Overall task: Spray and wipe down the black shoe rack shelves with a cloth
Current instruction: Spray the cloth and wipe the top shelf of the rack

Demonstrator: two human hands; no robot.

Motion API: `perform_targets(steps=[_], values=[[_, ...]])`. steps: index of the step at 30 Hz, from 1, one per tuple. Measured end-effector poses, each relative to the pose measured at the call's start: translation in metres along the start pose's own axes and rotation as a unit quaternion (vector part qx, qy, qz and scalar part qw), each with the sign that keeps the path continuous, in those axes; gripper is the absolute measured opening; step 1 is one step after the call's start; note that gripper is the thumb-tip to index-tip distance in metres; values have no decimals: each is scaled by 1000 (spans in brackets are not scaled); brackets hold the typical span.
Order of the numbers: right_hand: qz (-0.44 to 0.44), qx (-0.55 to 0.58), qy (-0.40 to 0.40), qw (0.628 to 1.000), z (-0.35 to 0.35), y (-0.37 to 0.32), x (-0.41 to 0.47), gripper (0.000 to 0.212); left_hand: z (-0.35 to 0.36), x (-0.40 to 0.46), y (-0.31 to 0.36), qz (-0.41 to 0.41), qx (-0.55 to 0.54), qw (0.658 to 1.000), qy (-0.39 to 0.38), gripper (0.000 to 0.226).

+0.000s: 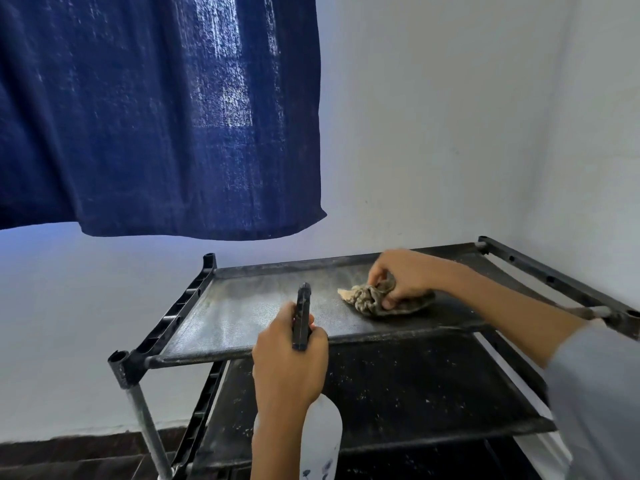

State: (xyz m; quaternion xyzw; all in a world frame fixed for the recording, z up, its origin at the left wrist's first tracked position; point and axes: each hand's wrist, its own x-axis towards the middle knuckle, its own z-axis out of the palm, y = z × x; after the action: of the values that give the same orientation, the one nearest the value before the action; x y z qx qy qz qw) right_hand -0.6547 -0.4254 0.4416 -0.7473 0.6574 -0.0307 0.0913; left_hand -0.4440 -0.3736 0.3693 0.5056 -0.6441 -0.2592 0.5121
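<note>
Head view counts two hands, one cloth, one spray bottle and three shelves on one black shoe rack (pixel 166 323). Right hand (pixel 401 277) has its fingers curled around the crumpled cloth (pixel 374 301), pressed on the top shelf (pixel 249 306). Left hand (pixel 289 362) grips the spray bottle (pixel 320 441) by its black head. The bottle's base is cut off below; the lowest shelf is mostly hidden. A blue curtain (pixel 156 116) hangs behind.

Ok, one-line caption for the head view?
Right hand wipes top shelf with cloth; left hand holds spray bottle.
</note>
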Motion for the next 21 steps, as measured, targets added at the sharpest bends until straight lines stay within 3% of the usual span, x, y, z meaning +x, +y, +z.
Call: perform_targets(steps=[9,15,18,20,21], values=[[65,20,152,986,11,2,71,40,1,2,-2,17,25,999,14,16],[0,22,-80,997,-6,-13,7,37,2,1,-1,22,49,998,18,15],[-23,-13,-152,988,-23,-13,-21,32,2,0,1,24,49,998,17,17],[-46,54,-169,983,-32,-4,-36,21,1,-1,2,19,41,999,15,17],[-49,151,-155,975,-32,2,-43,14,0,-2,3,15,32,999,16,15]])
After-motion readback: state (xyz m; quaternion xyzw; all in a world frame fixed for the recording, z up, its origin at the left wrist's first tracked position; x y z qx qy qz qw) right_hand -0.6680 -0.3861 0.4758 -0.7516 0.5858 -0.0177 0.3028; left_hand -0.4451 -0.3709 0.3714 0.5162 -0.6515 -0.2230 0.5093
